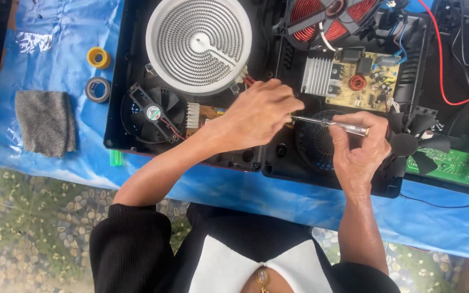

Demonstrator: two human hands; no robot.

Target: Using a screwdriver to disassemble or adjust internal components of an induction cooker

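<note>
Gripping screwdriver [329, 124]: right hand [359, 149] closed round handle, left hand [259, 114] pinching shaft tip over cooker housing [278, 157].

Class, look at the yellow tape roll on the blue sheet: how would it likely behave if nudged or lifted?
The yellow tape roll lies flat on the blue sheet, so a nudge would probably slide it, not roll it. It is a small hollow ring, so likely light. On edge, its round shape might roll.

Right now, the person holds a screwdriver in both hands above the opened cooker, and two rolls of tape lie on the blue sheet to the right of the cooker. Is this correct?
Not quite. The two rolls of tape lie on the blue sheet to the left of the opened cooker, not the right, as the head view shows. The rest holds: the left hand and right hand both hold the screwdriver above the cooker.
</note>
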